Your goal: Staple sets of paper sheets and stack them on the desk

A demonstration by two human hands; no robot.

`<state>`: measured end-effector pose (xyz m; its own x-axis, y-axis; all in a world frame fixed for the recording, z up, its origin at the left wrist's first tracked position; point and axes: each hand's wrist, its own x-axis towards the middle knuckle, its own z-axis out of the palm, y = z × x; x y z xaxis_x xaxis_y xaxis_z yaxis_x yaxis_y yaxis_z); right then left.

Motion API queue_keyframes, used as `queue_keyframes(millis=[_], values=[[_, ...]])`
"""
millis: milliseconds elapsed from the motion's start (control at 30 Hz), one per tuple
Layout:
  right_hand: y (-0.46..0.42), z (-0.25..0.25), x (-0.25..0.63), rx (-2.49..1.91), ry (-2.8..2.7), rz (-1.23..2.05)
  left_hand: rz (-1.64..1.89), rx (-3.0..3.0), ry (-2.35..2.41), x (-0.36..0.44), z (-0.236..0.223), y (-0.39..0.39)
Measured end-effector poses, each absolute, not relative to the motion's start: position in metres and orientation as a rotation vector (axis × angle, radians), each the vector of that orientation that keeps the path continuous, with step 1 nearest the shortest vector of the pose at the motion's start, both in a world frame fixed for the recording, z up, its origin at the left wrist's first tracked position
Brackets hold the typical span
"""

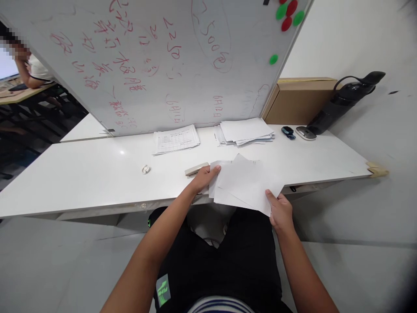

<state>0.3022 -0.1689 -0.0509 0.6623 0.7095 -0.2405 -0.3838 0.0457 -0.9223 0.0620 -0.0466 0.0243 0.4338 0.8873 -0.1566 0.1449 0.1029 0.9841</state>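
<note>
Several loose sheets of paper (243,180) are held over the front edge of the white desk, their corners fanned out unevenly. My left hand (205,177) pinches them at the left edge, thumb on top. At the lower right corner my right hand (280,211) grips the same sheets, its thumb also on top. Just beyond my left hand lies a pale stapler (196,169), partly covered by the hand. Farther back rest a stack of printed forms (177,140) and a looser pile of papers (246,131).
A whiteboard (146,65) with red writing stands along the back of the white desk (81,169). A small white roll (146,169) lies at left. Toward the right are a watch (288,132), a mouse (305,133), a black bottle (345,102) and a cardboard box (301,102). Another person sits far left.
</note>
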Motion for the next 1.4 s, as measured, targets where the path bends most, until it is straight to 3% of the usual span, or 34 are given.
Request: queue_keyframes(millis=[733, 1400], values=[[-0.171, -0.052, 0.306, -1.188, -0.257, 1.033, 0.719, 1.354, 1.161, 0.065, 0.024, -0.049], [-0.163, -0.033, 0.308, -1.311, -0.455, 0.873, 0.811, 1.458, 1.168, 0.069, 0.019, -0.052]])
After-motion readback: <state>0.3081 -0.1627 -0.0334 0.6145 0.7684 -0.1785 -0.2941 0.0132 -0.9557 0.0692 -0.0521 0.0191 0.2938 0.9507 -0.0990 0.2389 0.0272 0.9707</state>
